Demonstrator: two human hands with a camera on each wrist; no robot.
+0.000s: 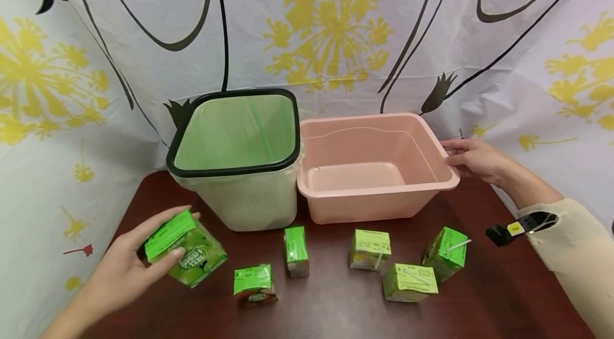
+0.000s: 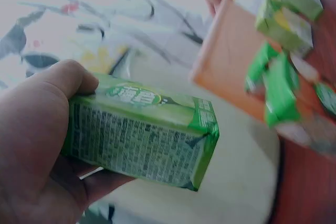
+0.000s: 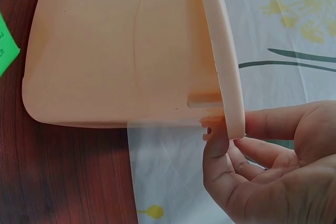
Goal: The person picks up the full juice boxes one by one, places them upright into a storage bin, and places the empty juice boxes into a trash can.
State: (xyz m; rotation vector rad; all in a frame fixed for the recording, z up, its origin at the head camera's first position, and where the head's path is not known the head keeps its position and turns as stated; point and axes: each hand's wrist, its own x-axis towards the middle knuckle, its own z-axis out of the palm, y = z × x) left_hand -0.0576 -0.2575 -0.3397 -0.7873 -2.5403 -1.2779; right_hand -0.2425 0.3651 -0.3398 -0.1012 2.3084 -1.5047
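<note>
At the left of the head view, my left hand (image 1: 122, 261) grips a green juice box (image 1: 199, 256), thumb on one side and fingers on the other. The box is tilted and in front of the bin. Dense printed text covers one long side of this juice box (image 2: 136, 142) in the left wrist view. My right hand (image 1: 479, 160) holds the right rim of a pink plastic basin (image 1: 364, 206). In the right wrist view, the thumb and fingers of my right hand (image 3: 273, 169) pinch the basin's rim (image 3: 231, 77) from both sides. Nothing lies inside the basin.
Left of the basin stands a pale square bin (image 1: 249, 200) with a black rim. Before them on the dark red table (image 1: 331, 312) are two bright green boxes (image 1: 296, 251) and, to the right, three more boxes (image 1: 370, 249) with straws. A patterned cloth (image 1: 336, 24) hangs behind.
</note>
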